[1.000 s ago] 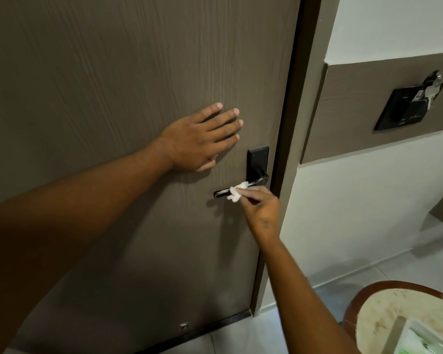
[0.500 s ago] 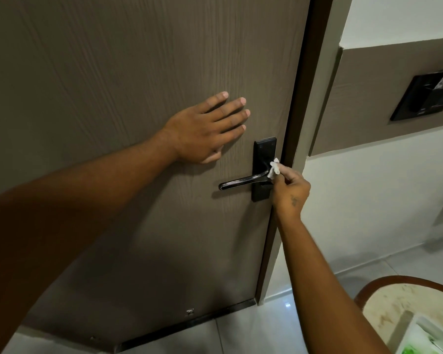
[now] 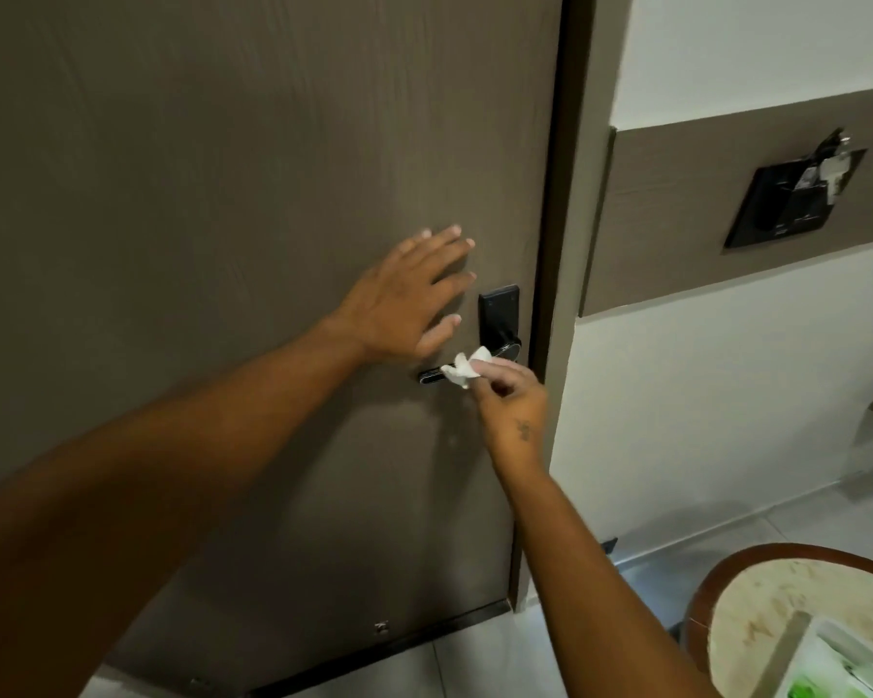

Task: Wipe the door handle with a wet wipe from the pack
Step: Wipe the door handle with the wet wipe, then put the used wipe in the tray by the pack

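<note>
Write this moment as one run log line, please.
right hand: pinches wet wipe on door handle | left hand: open, flat on door

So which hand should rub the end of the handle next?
The right hand. It pinches the wet wipe against the door handle, beside its bare tip. The left hand lies spread on the door, holding nothing.

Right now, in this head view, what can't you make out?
- Middle of the black lever door handle: covered by the crumpled white wet wipe and right hand.
- Green-and-white wipe pack on the round marble table: cut off by the bottom edge.
- Keys on the black wall panel: too small.
</note>
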### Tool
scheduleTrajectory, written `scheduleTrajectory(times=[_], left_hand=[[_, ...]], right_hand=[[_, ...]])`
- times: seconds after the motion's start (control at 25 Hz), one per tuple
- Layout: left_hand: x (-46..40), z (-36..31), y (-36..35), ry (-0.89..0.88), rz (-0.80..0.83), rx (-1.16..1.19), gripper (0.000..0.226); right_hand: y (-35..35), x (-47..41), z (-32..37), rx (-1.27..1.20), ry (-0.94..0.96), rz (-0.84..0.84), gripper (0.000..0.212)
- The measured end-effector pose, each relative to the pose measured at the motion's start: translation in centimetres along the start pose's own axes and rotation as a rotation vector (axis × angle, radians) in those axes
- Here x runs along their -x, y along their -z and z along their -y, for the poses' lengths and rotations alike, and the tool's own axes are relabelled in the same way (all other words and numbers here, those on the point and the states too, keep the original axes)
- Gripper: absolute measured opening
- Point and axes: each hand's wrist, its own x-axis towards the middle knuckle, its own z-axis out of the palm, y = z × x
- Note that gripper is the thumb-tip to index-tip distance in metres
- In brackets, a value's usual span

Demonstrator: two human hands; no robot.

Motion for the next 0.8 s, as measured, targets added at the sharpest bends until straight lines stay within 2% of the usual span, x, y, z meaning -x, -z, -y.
scheduleTrajectory(times=[0.08, 0.12, 0.2, 0.28, 0.4, 0.44, 0.52, 0.6, 0.8], left_hand=[[-1.2, -5.1, -1.3, 0.294, -0.09, 0.504, 0.064], [-2.4, -8.1, -1.9, 0.441, -0.061, 0.759, 0.067], [-6.0, -13.8, -3.4, 0.655, 0.111, 1.21, 0.06], [-10.2, -19.2, -5.6, 0.734, 0.259, 1.49, 0.038], [-15.4, -27.2, -8.9, 0.722, 0.447, 1.698, 0.029], [-17.0, -30.6, -10.1, 0.683, 0.546, 1.742, 0.028], [-19.3, -38.3, -13.1, 0.584, 0.786, 1.782, 0.023], [-20.1, -46.1, -16.5, 0.528, 0.987, 1.757, 0.018], [-16.7, -62.4, -25.6, 0.508, 1.377, 1.624, 0.018]], right_hand=[[4.8, -1.4, 0.5, -0.055, -0.021, -0.086, 0.021], [7.2, -2.0, 0.8, -0.07, -0.028, -0.116, 0.022], [12.3, -2.8, 1.1, -0.084, -0.06, -0.141, 0.024], [18.3, -3.1, 0.6, -0.092, -0.113, -0.133, 0.027], [28.6, -2.4, -1.8, -0.223, -0.297, -0.192, 0.035], [32.5, -1.7, -3.0, -0.283, -0.387, -0.23, 0.032], [40.0, 0.6, -6.3, -0.345, -0.561, -0.291, 0.013], [46.5, 3.1, -10.2, -0.281, -0.722, -0.368, 0.002], [57.3, 10.7, -20.6, -0.102, -1.11, -0.644, 0.017]])
